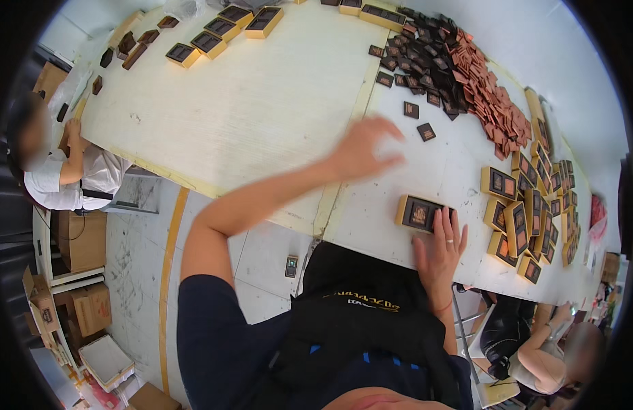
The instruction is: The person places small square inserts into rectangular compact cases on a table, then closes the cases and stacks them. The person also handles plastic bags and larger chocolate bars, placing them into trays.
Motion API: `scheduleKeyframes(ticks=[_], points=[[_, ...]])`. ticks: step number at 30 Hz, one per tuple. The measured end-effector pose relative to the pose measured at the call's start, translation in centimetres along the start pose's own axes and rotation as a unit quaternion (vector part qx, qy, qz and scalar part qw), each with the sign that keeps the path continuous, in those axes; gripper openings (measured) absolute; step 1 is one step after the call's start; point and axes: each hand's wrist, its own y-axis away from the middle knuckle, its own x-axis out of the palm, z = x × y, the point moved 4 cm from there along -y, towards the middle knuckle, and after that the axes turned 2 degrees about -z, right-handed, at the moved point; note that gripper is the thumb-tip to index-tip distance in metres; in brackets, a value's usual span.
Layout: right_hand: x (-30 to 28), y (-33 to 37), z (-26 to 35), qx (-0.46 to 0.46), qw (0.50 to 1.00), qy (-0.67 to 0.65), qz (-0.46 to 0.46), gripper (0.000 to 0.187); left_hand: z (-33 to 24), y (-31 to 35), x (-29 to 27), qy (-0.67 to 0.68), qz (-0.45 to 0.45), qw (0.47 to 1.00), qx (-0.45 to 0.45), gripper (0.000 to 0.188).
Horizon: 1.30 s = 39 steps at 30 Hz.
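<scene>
Holding left hand [363, 150] spread aloft, resting right hand [441, 251] on gold box [417, 214] with unclear grip; might tilt it by pressing unevenly.

I can see yellow and white lettering across the black apron [371, 324], coppery print on the loose squares [426, 132] and inside the box [402, 211]. The carton's [92, 307] marks are too small to read.

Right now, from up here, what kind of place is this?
Probably a workshop or small factory: there's a heap of small dark and reddish squares, lots of gold-edged boxes, and two other people nearby.
</scene>
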Motion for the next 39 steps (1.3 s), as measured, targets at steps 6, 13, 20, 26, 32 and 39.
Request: scheduleKeyframes(ticks=[6, 13, 20, 26, 32, 39], points=[[-2.1, 3.1, -2.9, 0.05, 0.998, 0.032, -0.033, 0.06, 18.0, -4.7, -28.1, -0.492, -0.286, 0.822, -0.01, 0.063], [-2.1, 3.3, -5.3, 0.13, 0.966, 0.133, -0.177, 0.043, 25.2, -7.2, -36.5, -0.432, -0.149, 0.776, -0.435, 0.105], [-2.7, 2.9, -10.5, 0.192, 0.956, 0.143, -0.17, 0.042, 30.1, -10.5, -36.4, -0.433, -0.048, 0.776, -0.457, 0.122], [-3.4, 1.8, -12.8, 0.198, 0.961, 0.116, -0.151, 0.05, 25.9, -7.7, -33.2, -0.407, -0.035, 0.796, -0.446, 0.11], [-6.2, -2.4, -11.6, 0.123, 0.967, 0.1, -0.201, 0.047, 15.1, -2.8, -22.0, -0.45, 0.057, 0.824, -0.34, 0.1], [-0.9, -13.5, -10.0, 0.018, 0.984, -0.167, -0.057, 0.033, -1.9, 2.6, -3.6, -0.405, 0.208, 0.883, -0.114, 0.103]])
